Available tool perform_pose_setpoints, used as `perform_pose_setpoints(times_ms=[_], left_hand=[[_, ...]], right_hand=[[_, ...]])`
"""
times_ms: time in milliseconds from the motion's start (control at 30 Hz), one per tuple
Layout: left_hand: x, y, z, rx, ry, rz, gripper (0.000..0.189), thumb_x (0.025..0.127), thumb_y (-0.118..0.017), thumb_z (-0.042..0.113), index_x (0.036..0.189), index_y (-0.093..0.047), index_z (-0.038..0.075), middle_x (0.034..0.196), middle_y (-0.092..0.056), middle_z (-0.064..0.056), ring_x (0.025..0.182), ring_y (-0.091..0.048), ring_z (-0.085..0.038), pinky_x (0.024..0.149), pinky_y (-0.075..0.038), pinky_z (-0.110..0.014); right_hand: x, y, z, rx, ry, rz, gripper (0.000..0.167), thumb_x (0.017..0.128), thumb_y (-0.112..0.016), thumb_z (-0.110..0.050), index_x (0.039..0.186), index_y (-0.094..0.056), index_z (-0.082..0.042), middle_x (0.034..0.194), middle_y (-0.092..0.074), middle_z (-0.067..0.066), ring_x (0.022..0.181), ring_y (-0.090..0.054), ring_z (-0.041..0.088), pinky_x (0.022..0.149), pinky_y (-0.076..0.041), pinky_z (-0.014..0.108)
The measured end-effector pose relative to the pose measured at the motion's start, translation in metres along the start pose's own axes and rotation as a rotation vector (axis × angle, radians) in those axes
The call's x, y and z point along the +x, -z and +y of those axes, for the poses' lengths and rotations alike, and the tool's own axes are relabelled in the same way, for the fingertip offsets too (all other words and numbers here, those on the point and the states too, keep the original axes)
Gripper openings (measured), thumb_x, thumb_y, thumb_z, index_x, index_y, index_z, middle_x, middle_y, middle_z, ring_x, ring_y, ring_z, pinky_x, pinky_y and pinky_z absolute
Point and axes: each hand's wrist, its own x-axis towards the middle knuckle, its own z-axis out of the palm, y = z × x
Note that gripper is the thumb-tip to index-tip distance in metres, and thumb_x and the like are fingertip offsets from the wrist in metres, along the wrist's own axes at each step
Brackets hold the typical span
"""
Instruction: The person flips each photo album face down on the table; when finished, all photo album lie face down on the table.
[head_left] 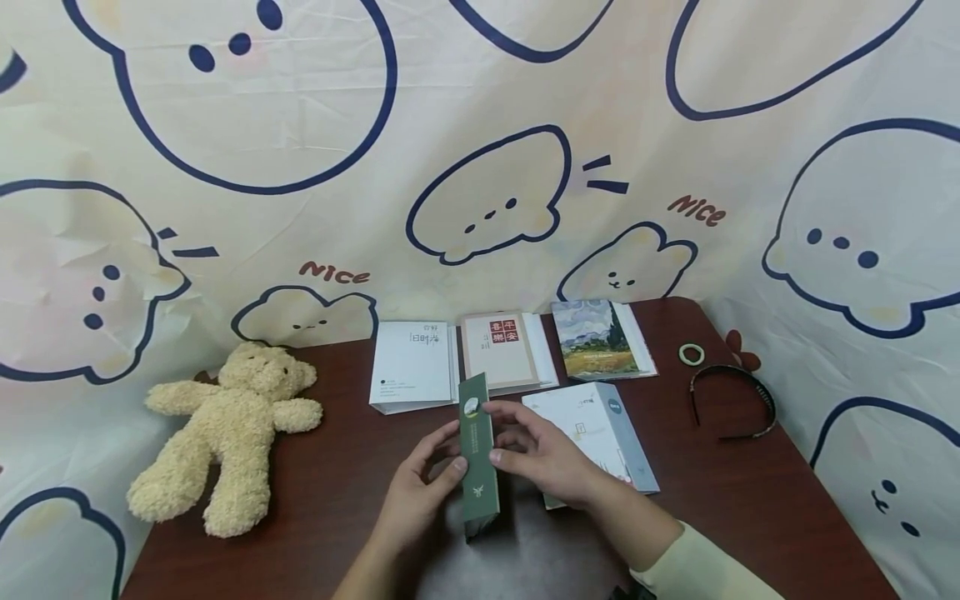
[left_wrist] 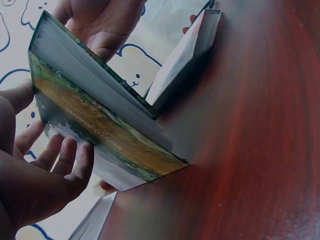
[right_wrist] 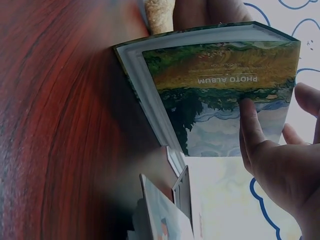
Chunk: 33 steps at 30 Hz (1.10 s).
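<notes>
A photo album (head_left: 478, 454) with a green spine stands upright between both hands, spine toward me, its lower edge close over the table. Its covers carry a painted landscape, and "PHOTO ALBUM" is printed on the cover (right_wrist: 225, 92) in the right wrist view. My left hand (head_left: 422, 483) holds it from the left, thumb at the spine and fingers against the cover (left_wrist: 107, 125). From the other side my right hand (head_left: 551, 458) holds it, thumb and index finger by the spine's edge. White page edges show between the covers in the left wrist view.
A white album (head_left: 414, 367), a beige album (head_left: 498, 350) and a landscape album (head_left: 596, 337) line the table's back. Behind my right hand lies a white-and-blue album (head_left: 630, 433). A teddy bear (head_left: 240, 425) lies left; a headband (head_left: 765, 400) and green ring (head_left: 691, 355) lie right.
</notes>
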Motion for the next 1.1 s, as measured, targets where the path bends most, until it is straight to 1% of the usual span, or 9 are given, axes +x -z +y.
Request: perform_pose_setpoints(times_ms=[167,300,433,533,600,667,767,933,1100], left_hand=[[0.0,-0.003,-0.005,0.022,-0.005,-0.012,0.053,0.097,-0.075,0.017,0.147,-0.059,0.02,0.142,-0.058,-0.01,0.125,-0.058,-0.032,0.094,-0.053,-0.032],[0.001,-0.006,-0.008,0.02,-0.003,-0.033,0.053,0.097,-0.075,0.016,0.148,-0.059,0.022,0.144,-0.054,-0.009,0.127,-0.057,-0.034,0.094,-0.054,-0.033],[0.001,-0.008,-0.011,0.039,-0.009,-0.048,0.053,0.097,-0.075,0.015,0.147,-0.06,0.023,0.148,-0.05,-0.008,0.128,-0.055,-0.036,0.099,-0.052,-0.04],[0.001,-0.01,-0.013,0.065,-0.027,-0.056,0.053,0.096,-0.076,0.015,0.146,-0.061,0.022,0.147,-0.051,-0.009,0.127,-0.056,-0.035,0.104,-0.048,-0.05],[0.001,-0.011,-0.014,0.087,-0.03,-0.06,0.053,0.095,-0.077,0.015,0.145,-0.062,0.023,0.145,-0.052,-0.008,0.125,-0.057,-0.033,0.106,-0.047,-0.052],[0.001,-0.012,-0.016,0.1,-0.028,-0.065,0.053,0.094,-0.078,0.015,0.145,-0.063,0.023,0.144,-0.053,-0.008,0.123,-0.057,-0.032,0.105,-0.048,-0.051],[0.001,-0.013,-0.017,0.102,-0.014,-0.069,0.053,0.093,-0.079,0.015,0.143,-0.064,0.022,0.144,-0.053,-0.008,0.123,-0.057,-0.031,0.102,-0.049,-0.045],[0.002,-0.015,-0.019,0.105,0.001,-0.078,0.051,0.093,-0.079,0.017,0.142,-0.066,0.021,0.146,-0.051,-0.009,0.127,-0.055,-0.034,0.101,-0.049,-0.044],[0.002,-0.015,-0.019,0.12,0.016,-0.086,0.05,0.092,-0.08,0.018,0.14,-0.067,0.02,0.147,-0.05,-0.011,0.126,-0.054,-0.036,0.099,-0.05,-0.046]], right_hand=[[-0.003,0.003,0.002,0.013,0.003,0.011,0.06,0.101,-0.07,-0.019,0.154,-0.042,-0.017,0.145,-0.048,0.018,0.118,-0.061,0.031,0.092,-0.057,0.047],[-0.006,0.007,0.004,0.02,-0.003,0.017,0.06,0.101,-0.07,-0.019,0.153,-0.042,-0.015,0.144,-0.047,0.02,0.118,-0.062,0.031,0.093,-0.056,0.054],[-0.009,0.012,0.006,0.038,-0.024,0.024,0.059,0.101,-0.07,-0.02,0.152,-0.042,-0.013,0.144,-0.045,0.021,0.121,-0.06,0.033,0.094,-0.054,0.058],[-0.011,0.015,0.008,0.053,-0.035,0.033,0.059,0.101,-0.07,-0.02,0.152,-0.042,-0.012,0.144,-0.043,0.022,0.124,-0.059,0.034,0.095,-0.055,0.056],[-0.013,0.018,0.009,0.058,-0.035,0.041,0.06,0.101,-0.071,-0.02,0.151,-0.041,-0.01,0.143,-0.043,0.023,0.124,-0.058,0.035,0.094,-0.056,0.052],[-0.014,0.02,0.011,0.062,-0.037,0.048,0.06,0.1,-0.071,-0.02,0.151,-0.041,-0.01,0.143,-0.043,0.024,0.123,-0.059,0.035,0.092,-0.057,0.047],[-0.016,0.022,0.013,0.06,-0.047,0.061,0.063,0.099,-0.073,-0.019,0.152,-0.041,-0.011,0.144,-0.044,0.023,0.122,-0.059,0.034,0.09,-0.058,0.043],[-0.017,0.025,0.014,0.073,-0.075,0.073,0.068,0.095,-0.078,-0.018,0.153,-0.041,-0.014,0.145,-0.046,0.021,0.121,-0.061,0.033,0.086,-0.06,0.043],[-0.02,0.027,0.017,0.058,-0.074,0.078,0.071,0.093,-0.079,-0.015,0.152,-0.04,-0.009,0.143,-0.048,0.024,0.12,-0.061,0.033,0.084,-0.06,0.042]])
